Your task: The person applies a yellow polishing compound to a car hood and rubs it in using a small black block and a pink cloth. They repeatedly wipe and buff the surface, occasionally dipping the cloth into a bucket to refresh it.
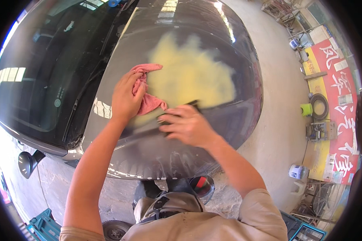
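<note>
A dark grey car hood [165,154] spreads out in front of me, with a broad dull yellow patch [191,76] across its middle. My left hand [124,96] presses a crumpled pink cloth [151,103] to the hood at the patch's left edge, fingers closed over it. Below the patch, my right hand [191,126] grips a dark sanding block [195,105] lying against the hood. Most of the block is hidden under the palm and fingers, and the hand is slightly blurred. Pale streaks mark the hood's near edge.
On the left are the windshield [44,68], a wiper [77,104] and the side mirror [28,164]. Along the right wall stand a tyre [319,106], a green container [306,109], a white bucket [297,171] and a red banner [342,80]. A teal case [46,227] and a wheel [116,230] sit behind me.
</note>
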A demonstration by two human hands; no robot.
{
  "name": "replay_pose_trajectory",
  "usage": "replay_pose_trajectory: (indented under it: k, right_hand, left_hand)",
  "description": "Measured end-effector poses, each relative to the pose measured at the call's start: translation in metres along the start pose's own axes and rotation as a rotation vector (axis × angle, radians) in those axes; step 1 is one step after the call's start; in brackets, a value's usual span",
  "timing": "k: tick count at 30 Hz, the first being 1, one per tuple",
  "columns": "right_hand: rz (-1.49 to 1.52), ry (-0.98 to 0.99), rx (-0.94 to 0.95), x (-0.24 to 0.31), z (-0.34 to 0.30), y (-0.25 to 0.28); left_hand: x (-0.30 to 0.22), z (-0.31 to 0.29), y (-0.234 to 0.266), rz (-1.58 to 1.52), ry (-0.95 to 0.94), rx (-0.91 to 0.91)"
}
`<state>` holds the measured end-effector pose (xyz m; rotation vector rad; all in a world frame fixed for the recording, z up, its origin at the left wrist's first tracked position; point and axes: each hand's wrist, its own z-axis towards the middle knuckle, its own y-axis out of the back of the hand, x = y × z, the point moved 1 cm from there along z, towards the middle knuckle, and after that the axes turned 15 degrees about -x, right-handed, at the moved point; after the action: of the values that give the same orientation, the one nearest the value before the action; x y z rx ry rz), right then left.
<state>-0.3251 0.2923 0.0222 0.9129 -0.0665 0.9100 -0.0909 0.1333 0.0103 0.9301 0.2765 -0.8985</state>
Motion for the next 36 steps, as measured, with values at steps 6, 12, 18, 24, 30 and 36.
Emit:
replay_pose_trajectory:
  k: [6,12,18,24,30,36]
  right_hand:
    - [-0.185,-0.282,-0.215,-0.045,-0.056,0.062]
    - [0.091,0.010,-0.011,0.019,0.008,-0.032]
    - [-0.040,-0.442,-0.095,-0.050,-0.042,0.073]
    - [0.068,-0.138,-0.047,0.012,0.000,-0.005]
    - [0.080,-0.173,-0.053,0.011,-0.008,-0.012]
    - [-0.209,-0.462,-0.220,-0.035,-0.048,0.067]
  left_hand:
    - [-0.004,-0.002,0.001,0.039,-0.021,-0.014]
    - [-0.010,0.006,-0.008,-0.001,-0.033,0.013]
    - [0.001,0.003,0.004,0.023,-0.024,-0.016]
    - [-0.006,0.004,0.000,0.019,-0.027,0.001]
    - [-0.001,0.001,0.000,-0.012,-0.017,0.003]
    - [-0.006,0.003,0.001,-0.019,-0.023,-0.017]
